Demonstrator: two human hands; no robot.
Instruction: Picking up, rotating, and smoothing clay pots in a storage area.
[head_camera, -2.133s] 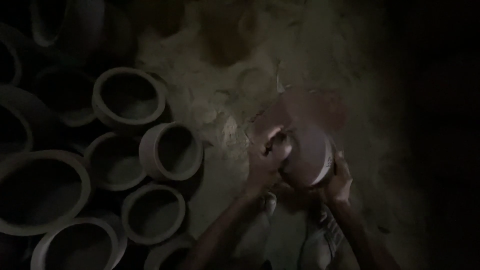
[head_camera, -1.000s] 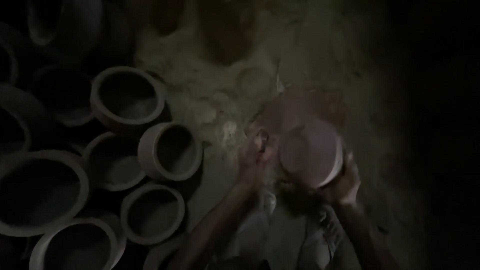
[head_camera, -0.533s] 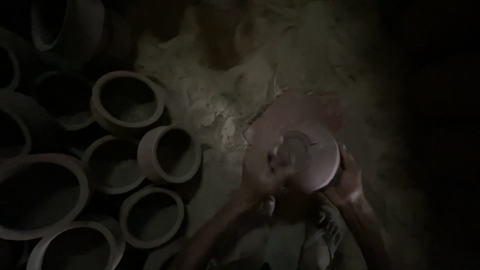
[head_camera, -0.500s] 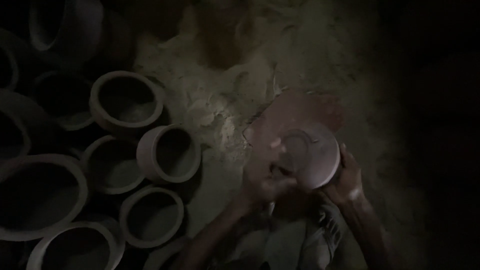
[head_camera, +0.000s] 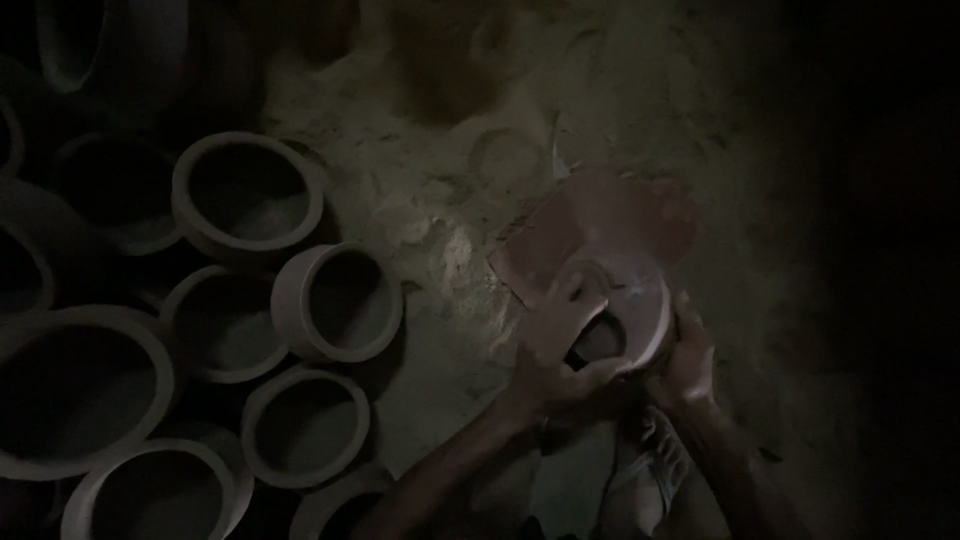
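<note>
A reddish clay bowl (head_camera: 625, 305) sits between the two hands, tipped on its side so its round mouth faces down-left, toward the left hand, with its pale rim running up the right side. Its axis runs slantwise from lower left to upper right; beyond that the dim light blurs its shape.

The left hand (head_camera: 560, 350) is closed on the bowl, fingers curled over the near rim and reaching into the mouth. The right hand (head_camera: 688, 360) cups the bowl's outer wall from the right, fingers wrapped against it. Both forearms come up from the bottom edge, and a bit of patterned cloth (head_camera: 655, 470) shows between them.

Just behind the bowl, away from the person, lies one flat reddish slab (head_camera: 610, 215), partly covered by the bowl.

Left of the left hand stands a crowd of round open pots (head_camera: 335, 300), mouths up, packed rim to rim; about ten can be counted, some cut off by the left edge. The nearest one is well apart from the left hand, with bare sandy ground (head_camera: 440, 200) in between and stretching up beyond the slab.

Right of the right hand everything is in darkness, and nothing can be told there.
</note>
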